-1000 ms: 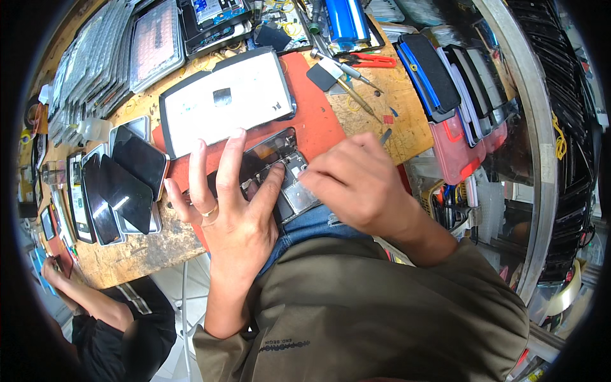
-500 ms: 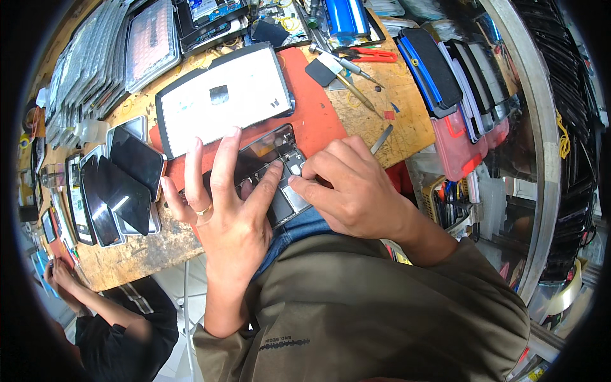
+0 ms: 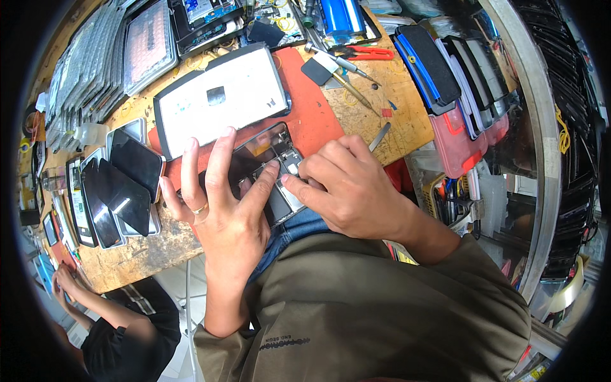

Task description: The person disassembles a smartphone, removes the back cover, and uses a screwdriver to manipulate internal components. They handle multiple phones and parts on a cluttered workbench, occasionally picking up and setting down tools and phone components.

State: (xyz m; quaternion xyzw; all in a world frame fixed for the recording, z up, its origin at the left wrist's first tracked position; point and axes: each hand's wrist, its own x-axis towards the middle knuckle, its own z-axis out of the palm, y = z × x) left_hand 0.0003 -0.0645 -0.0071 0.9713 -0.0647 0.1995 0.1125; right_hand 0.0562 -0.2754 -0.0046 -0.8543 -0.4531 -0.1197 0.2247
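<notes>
An opened smartphone point(image 3: 278, 207) lies tilted at the front edge of the table, its inner parts and a dark battery showing. My left hand point(image 3: 232, 219) spreads over it, a ring on one finger. The index fingertip presses on the phone's inside, with the thumb tip partly showing beside it, while the other fingers stretch out above the mat. My right hand point(image 3: 353, 184) is closed in a pinch at the phone's right side. Thumb and bent fingers meet over the inner parts; what they pinch is hidden.
Beyond the phone, a white-topped tablet-shaped panel point(image 3: 223, 105) lies on a red mat point(image 3: 312, 95). Screwdrivers point(image 3: 353, 89) and a thin metal blade point(image 3: 380, 137) lie right. Dark phone screens point(image 3: 111, 194) are piled left. Another person's hands point(image 3: 65, 283) work at lower left.
The view has shifted very slightly. Both hands keep nearly the same place on the phone, with only a small movement of my right thumb and fingers.
</notes>
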